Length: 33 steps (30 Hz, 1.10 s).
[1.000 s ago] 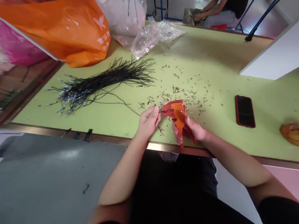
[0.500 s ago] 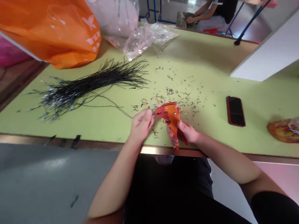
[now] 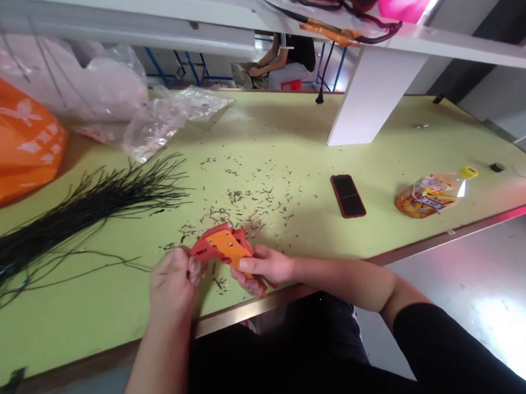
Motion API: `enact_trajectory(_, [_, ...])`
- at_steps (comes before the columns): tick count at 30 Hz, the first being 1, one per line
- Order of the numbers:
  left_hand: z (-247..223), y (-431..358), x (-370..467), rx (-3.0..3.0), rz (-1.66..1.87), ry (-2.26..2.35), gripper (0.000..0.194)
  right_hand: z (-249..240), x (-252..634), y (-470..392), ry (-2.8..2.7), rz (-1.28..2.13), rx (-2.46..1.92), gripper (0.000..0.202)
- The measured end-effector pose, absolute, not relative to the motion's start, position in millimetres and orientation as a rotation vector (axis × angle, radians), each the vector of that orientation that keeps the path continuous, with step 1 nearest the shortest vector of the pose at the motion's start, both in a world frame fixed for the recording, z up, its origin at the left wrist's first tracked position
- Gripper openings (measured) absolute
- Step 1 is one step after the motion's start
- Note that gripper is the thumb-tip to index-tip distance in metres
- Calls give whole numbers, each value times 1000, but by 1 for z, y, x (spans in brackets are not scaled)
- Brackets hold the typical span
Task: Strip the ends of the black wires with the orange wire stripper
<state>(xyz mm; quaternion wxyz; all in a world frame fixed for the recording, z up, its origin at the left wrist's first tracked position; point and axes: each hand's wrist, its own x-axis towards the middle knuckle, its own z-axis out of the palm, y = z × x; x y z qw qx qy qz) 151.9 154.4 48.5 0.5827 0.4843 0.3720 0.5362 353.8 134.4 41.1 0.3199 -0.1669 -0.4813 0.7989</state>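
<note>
My right hand [image 3: 260, 269] is wrapped round the handles of an orange and red wire stripper [image 3: 225, 243], whose jaws point left. My left hand [image 3: 174, 281] is closed on a thin black wire [image 3: 137, 267] right at the tool's nose; the wire's end is hidden by the fingers and jaws. The wire trails left towards a big bundle of black wires [image 3: 82, 207] lying on the green table. Bits of cut black insulation [image 3: 250, 203] are scattered behind the stripper.
A phone [image 3: 348, 196] and a lying drink bottle [image 3: 430, 195] are to the right. An orange bag [image 3: 17, 133] and clear plastic bags [image 3: 162, 123] stand at the back left. A white shelf post [image 3: 372, 97] rises from the table. Beyond it sits another person [image 3: 291, 57].
My view has swung right and up, so the shelf shows and table things appear further left. The stripper is tilted more; both hands keep their hold near each other.
</note>
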Motion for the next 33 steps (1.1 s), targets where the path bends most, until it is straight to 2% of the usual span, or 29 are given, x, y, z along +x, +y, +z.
enact_trajectory(4, [56,154,161,1117,1363,918,69,45,359,137,-1309,2066,-416,64])
enact_trajectory(14, [68,148,161,1084,1286,867,74,48,358,133,-1270,2122,-393,65])
enact_trajectory(23, [58,147,158,989,1277,804,76,42,360,125,-1194,2106,-328,64])
enact_trajectory(28, [54,147,159,955,1236,724,79,34,353,125,-1218,2120,-347,69])
enact_trajectory(31, [55,153,146,909,1282,681,80,47,366,130,-1134,2011,-305,64])
enact_trajectory(33, [57,157,136,824,1415,687,81,64,386,137,-873,1720,-335,60])
